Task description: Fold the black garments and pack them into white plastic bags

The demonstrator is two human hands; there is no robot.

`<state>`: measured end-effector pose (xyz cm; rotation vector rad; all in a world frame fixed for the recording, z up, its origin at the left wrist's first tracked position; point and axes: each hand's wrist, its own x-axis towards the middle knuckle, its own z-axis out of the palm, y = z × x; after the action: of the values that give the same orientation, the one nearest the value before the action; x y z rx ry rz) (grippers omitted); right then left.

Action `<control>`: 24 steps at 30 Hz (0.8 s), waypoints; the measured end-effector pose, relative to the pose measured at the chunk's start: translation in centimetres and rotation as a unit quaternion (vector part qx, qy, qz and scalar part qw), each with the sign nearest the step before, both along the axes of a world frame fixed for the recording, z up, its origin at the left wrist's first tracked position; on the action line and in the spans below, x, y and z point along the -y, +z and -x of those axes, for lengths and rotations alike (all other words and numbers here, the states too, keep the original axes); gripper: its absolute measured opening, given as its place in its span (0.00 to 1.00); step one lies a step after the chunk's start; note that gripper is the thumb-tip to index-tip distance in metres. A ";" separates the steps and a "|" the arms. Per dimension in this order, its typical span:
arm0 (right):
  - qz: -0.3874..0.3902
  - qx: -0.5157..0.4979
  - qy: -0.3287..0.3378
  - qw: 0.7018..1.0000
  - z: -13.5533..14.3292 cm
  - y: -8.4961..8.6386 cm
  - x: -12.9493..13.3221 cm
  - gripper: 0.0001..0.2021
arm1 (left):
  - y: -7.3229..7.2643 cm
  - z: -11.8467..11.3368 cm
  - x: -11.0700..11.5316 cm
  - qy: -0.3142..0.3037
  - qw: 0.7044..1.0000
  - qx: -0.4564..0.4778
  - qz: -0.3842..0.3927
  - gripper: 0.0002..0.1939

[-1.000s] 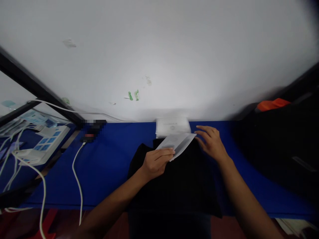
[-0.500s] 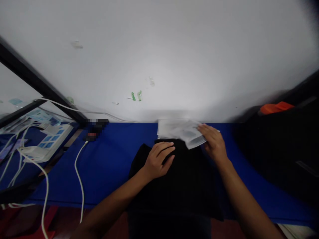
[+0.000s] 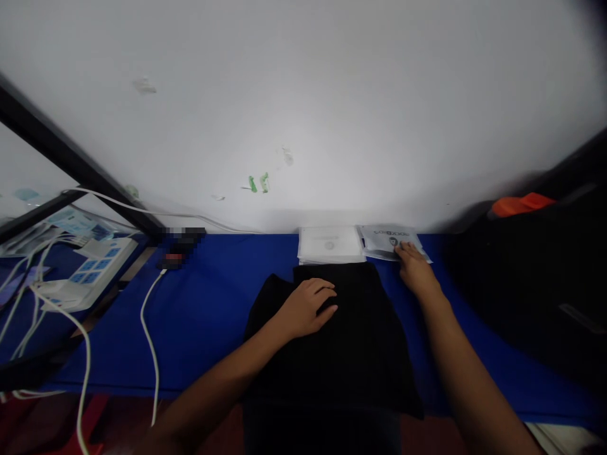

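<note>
A piece of black fabric (image 3: 351,354) is spread on the blue table, hanging toward its front edge. My left hand (image 3: 310,308) lies on it, fingers loosely apart and holding nothing. Against the wall sits a stack of white packets (image 3: 331,243) with a faint print on top. To its right lies a translucent plastic packet (image 3: 386,240) with dark lettering and a round logo. My right hand (image 3: 417,268) rests with its fingertips on that packet's right front part, pressing from above; its fingers look stretched out rather than wrapped round it.
A large black item (image 3: 535,284) with an orange piece (image 3: 521,204) stands at the right. On the left are a white power strip (image 3: 95,272), a dark device (image 3: 173,260) with a white cable (image 3: 150,328), and a black frame post (image 3: 80,158).
My right hand has moved the plastic packet from over the white stack to the table on its right, laying it flat. My left hand has shifted slightly on the black fabric.
</note>
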<state>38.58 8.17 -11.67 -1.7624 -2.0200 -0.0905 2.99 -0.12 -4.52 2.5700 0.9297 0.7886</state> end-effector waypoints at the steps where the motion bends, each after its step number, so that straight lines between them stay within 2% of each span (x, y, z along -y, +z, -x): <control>1: 0.000 -0.003 -0.004 1.000 0.0 0.1 0.0 0.31 | 0.1 0.1 -0.1 -0.009 1.000 -0.016 0.007 0.12; 6: 0.004 -0.002 -0.021 1.000 -0.1 0.6 0.5 0.27 | 1.3 1.4 0.4 -0.061 0.995 -0.080 0.029 0.14; 10: 0.011 -0.002 -0.025 1.000 0.4 1.8 2.4 0.23 | 2.8 4.1 3.0 -0.046 0.994 -0.074 0.071 0.19; 13: -0.008 -0.019 -0.002 1.000 3.1 4.0 6.7 0.21 | 3.3 6.8 5.9 -0.032 0.992 -0.041 0.117 0.18; 15: -0.008 -0.054 0.090 0.994 5.9 5.6 10.8 0.23 | 3.1 8.5 7.7 -0.010 0.989 -0.032 0.142 0.17; 17: 0.058 -0.072 0.205 0.974 8.6 6.8 15.1 0.27 | 2.4 9.9 9.2 0.013 0.986 -0.046 0.158 0.17; 19: 0.129 -0.055 0.283 0.949 10.6 7.0 18.5 0.33 | 1.5 10.8 10.2 0.029 0.984 -0.064 0.163 0.15; 22: 0.169 -0.039 0.287 0.942 11.6 6.3 21.2 0.40 | 0.5 11.6 10.7 0.041 0.986 -0.077 0.142 0.09; 24: 0.172 -0.031 0.272 0.946 11.1 5.7 21.8 0.38 | 0.2 11.9 10.8 0.045 0.989 -0.081 0.117 0.09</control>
<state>27.51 -13.60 -5.99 -1.2921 -2.5077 0.5117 -8.92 -10.89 -4.29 2.4268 1.1220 0.4649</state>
